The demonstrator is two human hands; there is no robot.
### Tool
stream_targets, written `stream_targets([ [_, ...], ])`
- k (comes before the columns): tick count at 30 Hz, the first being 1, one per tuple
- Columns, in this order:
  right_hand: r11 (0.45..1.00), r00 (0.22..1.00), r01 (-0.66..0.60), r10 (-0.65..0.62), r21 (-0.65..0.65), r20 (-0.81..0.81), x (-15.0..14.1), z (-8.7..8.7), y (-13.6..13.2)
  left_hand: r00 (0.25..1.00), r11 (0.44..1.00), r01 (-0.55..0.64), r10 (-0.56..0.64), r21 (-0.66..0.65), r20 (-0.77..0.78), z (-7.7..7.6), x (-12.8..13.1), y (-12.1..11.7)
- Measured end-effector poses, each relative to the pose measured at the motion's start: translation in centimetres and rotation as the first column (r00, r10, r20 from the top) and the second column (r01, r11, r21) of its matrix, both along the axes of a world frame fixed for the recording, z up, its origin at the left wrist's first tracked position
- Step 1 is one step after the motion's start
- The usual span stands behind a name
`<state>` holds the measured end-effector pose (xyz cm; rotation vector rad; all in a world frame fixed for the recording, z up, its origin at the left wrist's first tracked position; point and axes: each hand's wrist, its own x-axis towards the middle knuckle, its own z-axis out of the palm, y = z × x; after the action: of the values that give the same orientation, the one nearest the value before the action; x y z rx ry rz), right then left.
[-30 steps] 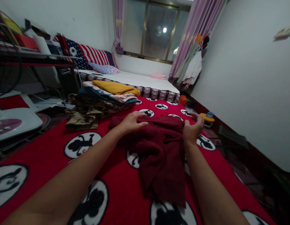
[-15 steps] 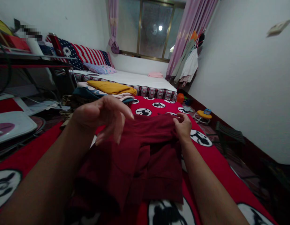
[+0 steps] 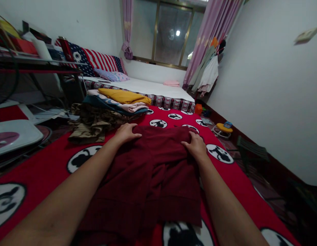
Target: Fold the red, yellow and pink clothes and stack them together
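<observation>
A dark red garment [image 3: 150,164] lies spread before me, with banded hems at its near end and two leg-like parts; it looks like shorts. My left hand [image 3: 128,132] rests on its far left corner, thumb and fingers apart. At the far right edge, my right hand [image 3: 196,145] touches the cloth with its thumb spread from the fingers. Folds run across the middle of the garment. Under it is a red blanket [image 3: 51,160] with white circles and black figures.
Beyond my left hand sits a pile of folded clothes, with a mustard-yellow piece [image 3: 125,96] on top and camouflage cloth [image 3: 92,123] below. A bed [image 3: 148,87] stands under the window. A yellow stool [image 3: 223,128] is to the right; a cluttered desk [image 3: 38,66] stands left.
My left hand has come down from above the garment onto its far left corner. The left part of the garment now lies flatter. My right hand stays near the right edge, its fingers more spread.
</observation>
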<state>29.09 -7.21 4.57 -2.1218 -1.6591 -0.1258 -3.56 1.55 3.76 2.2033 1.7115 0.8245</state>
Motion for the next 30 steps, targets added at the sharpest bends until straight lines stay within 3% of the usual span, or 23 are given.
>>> stream_targets([
  [3,1.000,0.999,0.030,-0.030,0.005,0.022,0.2,0.7,-0.4,0.993,0.989,0.100,-0.105,0.106,0.049,1.8,1.4,-1.1],
  [5,0.990,0.997,0.074,-0.073,0.121,-0.008,0.1,1.6,-0.8,0.961,0.964,0.223,-0.242,0.147,0.132,3.4,2.5,-2.2],
  [7,0.947,0.998,0.056,-0.051,0.315,-0.024,-0.4,2.5,-1.2,0.910,0.927,0.334,-0.364,0.168,0.198,5.1,3.7,-3.7],
  [10,0.810,0.988,-0.124,0.152,0.574,-0.001,-2.4,4.0,-2.0,0.834,0.865,0.442,-0.494,0.238,0.247,7.8,5.0,-6.6],
  [12,0.711,0.934,-0.227,0.352,0.665,-0.058,-4.6,4.7,-2.8,0.795,0.834,0.473,-0.543,0.286,0.270,9.3,5.4,-8.5],
  [15,0.641,0.719,-0.284,0.634,0.713,-0.284,-8.2,5.4,-4.1,0.750,0.792,0.551,-0.608,0.262,0.261,10.7,5.3,-10.3],
  [17,0.647,0.524,-0.306,0.727,0.698,-0.444,-9.8,5.6,-4.5,0.710,0.737,0.655,-0.675,0.164,0.201,10.8,4.9,-10.6],
  [20,0.731,0.313,-0.323,0.682,0.601,-0.661,-9.6,5.4,-3.8,0.708,0.713,0.701,-0.692,-0.016,0.145,10.0,4.5,-9.7],
  [22,0.829,0.326,-0.315,0.552,0.463,-0.767,-8.1,4.7,-2.6,0.763,0.759,0.645,-0.632,-0.093,0.133,9.1,4.2,-8.5],
  [25,0.915,0.501,-0.316,0.385,0.251,-0.775,-5.6,3.5,-1.1,0.821,0.811,0.567,-0.542,-0.147,0.177,8.2,3.7,-7.0],
  [27,0.890,0.537,-0.428,0.390,0.157,-0.748,-4.6,2.7,-0.8,0.839,0.836,0.527,-0.481,-0.156,0.256,8.0,3.3,-6.5],
  [30,0.749,0.464,-0.659,0.473,0.065,-0.749,-4.3,2.0,-1.1,0.851,0.878,0.465,-0.410,-0.109,0.327,7.8,3.4,-6.3],
])
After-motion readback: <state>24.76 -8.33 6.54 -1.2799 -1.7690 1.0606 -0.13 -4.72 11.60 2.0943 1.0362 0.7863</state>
